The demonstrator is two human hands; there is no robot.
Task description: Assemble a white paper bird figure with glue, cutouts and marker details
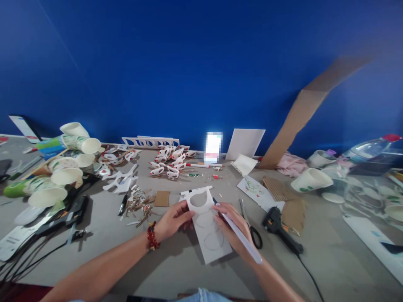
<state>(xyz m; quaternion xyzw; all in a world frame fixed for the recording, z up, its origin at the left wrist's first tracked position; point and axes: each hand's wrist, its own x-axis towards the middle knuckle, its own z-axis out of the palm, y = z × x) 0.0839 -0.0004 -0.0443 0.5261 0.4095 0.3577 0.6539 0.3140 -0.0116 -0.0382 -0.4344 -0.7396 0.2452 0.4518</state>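
A white card strip [206, 247] lies at a slant in front of me, with one oval hole cut near its far end and oval outlines drawn below it. My left hand [176, 216] grips its left edge between thumb and fingers; a red bead bracelet is on that wrist. Closed around a slim white-handled craft knife [241, 237], my right hand [234, 224] rests on the strip's right edge. The knife's dark front end points at the strip near the hole, and its blade is too small to make out. Scissors [253, 228] with black handles lie just right of my right hand.
A black glue gun [280, 228] with a cord is at right. Small white bird shapes [170, 161] stand at the back, near a lit phone [213, 147]. Scraps [138, 201], a brown card square [161, 199] and paper cups [47, 195] lie left. Cardboard [292, 113] leans right.
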